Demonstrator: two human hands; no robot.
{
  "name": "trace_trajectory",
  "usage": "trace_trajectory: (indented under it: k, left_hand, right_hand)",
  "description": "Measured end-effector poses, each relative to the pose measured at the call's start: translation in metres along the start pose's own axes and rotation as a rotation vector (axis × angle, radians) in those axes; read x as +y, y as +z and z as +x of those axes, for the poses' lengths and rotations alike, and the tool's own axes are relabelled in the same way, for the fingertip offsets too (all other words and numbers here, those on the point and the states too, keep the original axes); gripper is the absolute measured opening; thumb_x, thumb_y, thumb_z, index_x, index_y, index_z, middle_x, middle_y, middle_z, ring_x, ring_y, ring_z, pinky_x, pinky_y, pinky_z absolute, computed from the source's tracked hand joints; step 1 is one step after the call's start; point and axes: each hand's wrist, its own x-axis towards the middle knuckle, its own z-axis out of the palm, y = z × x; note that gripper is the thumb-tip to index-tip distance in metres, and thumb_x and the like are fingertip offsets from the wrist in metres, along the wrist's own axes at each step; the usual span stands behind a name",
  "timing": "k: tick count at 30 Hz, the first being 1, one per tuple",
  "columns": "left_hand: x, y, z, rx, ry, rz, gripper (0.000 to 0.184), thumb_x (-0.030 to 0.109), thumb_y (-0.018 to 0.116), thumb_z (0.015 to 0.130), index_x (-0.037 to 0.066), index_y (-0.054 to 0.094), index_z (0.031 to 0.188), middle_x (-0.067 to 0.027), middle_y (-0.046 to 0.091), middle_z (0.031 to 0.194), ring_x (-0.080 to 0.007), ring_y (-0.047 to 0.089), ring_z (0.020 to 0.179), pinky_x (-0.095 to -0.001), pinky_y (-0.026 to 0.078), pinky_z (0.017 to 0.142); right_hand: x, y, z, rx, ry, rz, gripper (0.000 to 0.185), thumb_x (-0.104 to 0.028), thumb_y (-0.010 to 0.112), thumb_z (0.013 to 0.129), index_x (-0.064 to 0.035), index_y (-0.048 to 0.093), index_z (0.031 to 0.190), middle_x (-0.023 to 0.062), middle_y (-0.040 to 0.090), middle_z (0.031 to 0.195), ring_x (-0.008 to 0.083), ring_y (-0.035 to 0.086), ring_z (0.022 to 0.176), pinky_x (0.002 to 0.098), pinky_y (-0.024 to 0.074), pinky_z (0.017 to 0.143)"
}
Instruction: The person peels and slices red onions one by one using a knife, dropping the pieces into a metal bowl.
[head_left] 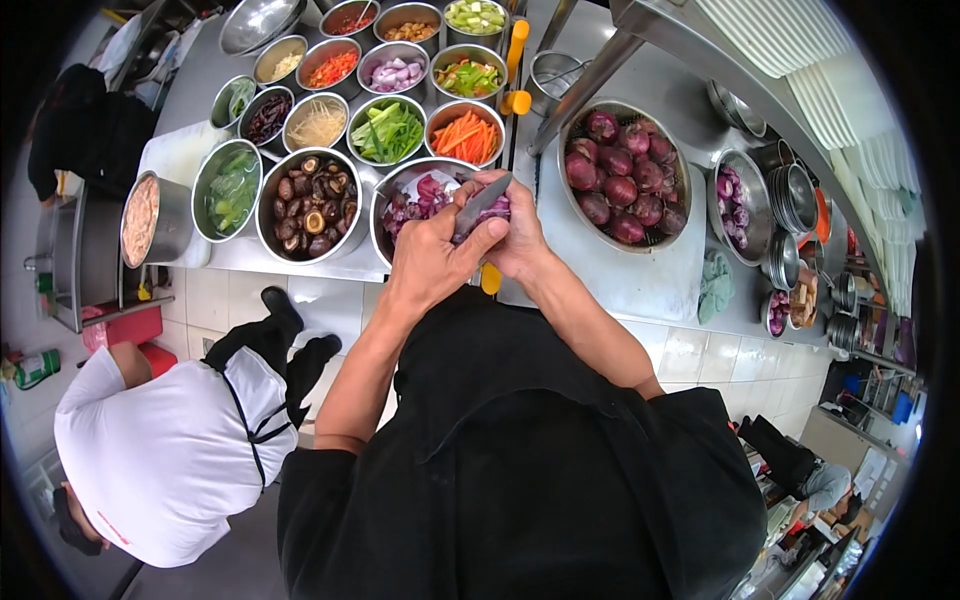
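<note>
My left hand (428, 255) is closed on a knife, its grey blade (484, 206) pointing up and to the right. Close beside it, my right hand (520, 238) curls around a piece of red onion (497, 209), partly hidden by the blade and fingers. Both hands are over the near right side of a metal bowl (378, 212) holding cut red onion (428, 196). A perforated metal bowl of whole red onions (622, 190) stands to the right.
Bowls of mushrooms (312, 213), carrot strips (466, 137) and green pieces (387, 131) stand behind and left. A green cloth (716, 286) lies at the counter's right edge. A metal post (590, 75) slants behind the onions. A person in white (165, 450) is at lower left.
</note>
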Motion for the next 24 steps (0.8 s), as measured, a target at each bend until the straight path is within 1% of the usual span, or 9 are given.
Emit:
trace_trajectory:
  k: [3, 6, 9, 12, 15, 18, 19, 21, 24]
  left_hand:
    - [0.002, 0.0, -0.001, -0.006, -0.014, -0.072, 0.057, 0.051, 0.064, 0.087, -0.006, 0.068, 0.086, -0.0203, 0.064, 0.063, -0.0285, 0.069, 0.061, -0.0352, 0.05, 0.055]
    - [-0.008, 0.01, -0.003, 0.078, 0.007, -0.323, 0.054, 0.048, 0.061, 0.091, -0.004, 0.067, 0.082, -0.0173, 0.061, 0.058, -0.0201, 0.065, 0.057, -0.0341, 0.048, 0.054]
    - [-0.011, 0.003, -0.003, 0.063, -0.064, -0.228, 0.05, 0.045, 0.061, 0.092, -0.003, 0.066, 0.079, -0.0137, 0.057, 0.055, -0.0139, 0.058, 0.053, -0.0334, 0.046, 0.052]
    - [-0.009, 0.009, -0.006, 0.15, -0.053, -0.225, 0.048, 0.044, 0.062, 0.092, -0.002, 0.066, 0.078, -0.0115, 0.055, 0.053, -0.014, 0.053, 0.05, -0.0338, 0.044, 0.051]
    - [0.001, 0.014, -0.008, 0.263, -0.026, -0.212, 0.048, 0.042, 0.064, 0.091, -0.003, 0.063, 0.074, -0.0136, 0.055, 0.053, -0.0182, 0.055, 0.047, -0.0355, 0.044, 0.049]
    - [-0.006, 0.024, -0.013, 0.289, 0.075, -0.136, 0.048, 0.04, 0.065, 0.09, -0.003, 0.059, 0.069, -0.0162, 0.053, 0.052, -0.0268, 0.056, 0.044, -0.0377, 0.043, 0.046]
    - [-0.004, 0.027, -0.015, 0.238, 0.099, -0.125, 0.048, 0.039, 0.066, 0.09, -0.003, 0.058, 0.067, -0.0169, 0.053, 0.051, -0.0289, 0.056, 0.044, -0.0381, 0.043, 0.045]
    - [0.006, 0.028, -0.022, 0.142, 0.147, -0.102, 0.048, 0.038, 0.067, 0.089, -0.002, 0.056, 0.065, -0.0184, 0.052, 0.051, -0.0331, 0.056, 0.044, -0.0389, 0.042, 0.043]
    - [0.016, 0.019, -0.03, 0.115, 0.17, -0.077, 0.045, 0.036, 0.068, 0.088, -0.001, 0.058, 0.065, -0.0188, 0.053, 0.052, -0.0337, 0.058, 0.046, -0.0387, 0.044, 0.045]
  right_hand:
    - [0.0, 0.005, -0.004, 0.027, -0.027, -0.085, 0.035, -0.04, 0.056, 0.088, -0.0055, 0.059, 0.08, 0.0041, 0.061, 0.075, 0.0128, 0.057, 0.066, 0.0252, 0.043, 0.053]
    - [0.001, 0.007, -0.006, -0.018, -0.11, -0.196, 0.039, -0.044, 0.055, 0.09, -0.0053, 0.061, 0.085, 0.0012, 0.059, 0.074, 0.0084, 0.054, 0.061, 0.0212, 0.0351, 0.044]
    - [0.0, 0.01, -0.006, -0.036, -0.197, -0.27, 0.038, -0.043, 0.056, 0.091, -0.0056, 0.062, 0.089, -0.0009, 0.059, 0.072, 0.0061, 0.051, 0.057, 0.0203, 0.031, 0.041]
    - [-0.004, 0.017, -0.01, 0.004, -0.236, -0.323, 0.033, -0.04, 0.059, 0.091, -0.0072, 0.063, 0.089, -0.0014, 0.06, 0.073, 0.0048, 0.05, 0.058, 0.0196, 0.0306, 0.041]
    - [-0.005, 0.021, -0.011, 0.087, -0.282, -0.351, 0.03, -0.039, 0.061, 0.09, -0.0092, 0.062, 0.087, -0.0019, 0.058, 0.072, 0.0046, 0.049, 0.057, 0.0199, 0.0303, 0.041]
    - [-0.006, 0.022, -0.005, 0.166, -0.379, -0.335, 0.031, -0.041, 0.063, 0.088, -0.0106, 0.059, 0.082, -0.0032, 0.055, 0.068, 0.0053, 0.046, 0.052, 0.0207, 0.0295, 0.04]
    - [-0.007, 0.024, -0.004, 0.19, -0.419, -0.324, 0.032, -0.042, 0.064, 0.088, -0.011, 0.058, 0.08, -0.0037, 0.053, 0.066, 0.0057, 0.045, 0.05, 0.021, 0.0291, 0.039]
    - [-0.01, 0.024, -0.007, 0.237, -0.318, -0.349, 0.039, -0.049, 0.061, 0.088, -0.0112, 0.055, 0.08, -0.0021, 0.051, 0.063, 0.0083, 0.047, 0.049, 0.023, 0.0336, 0.042]
    - [-0.017, 0.013, -0.003, 0.281, -0.2, -0.332, 0.046, -0.056, 0.056, 0.089, -0.0109, 0.053, 0.082, 0.0014, 0.052, 0.062, 0.0124, 0.049, 0.049, 0.0245, 0.0351, 0.041]
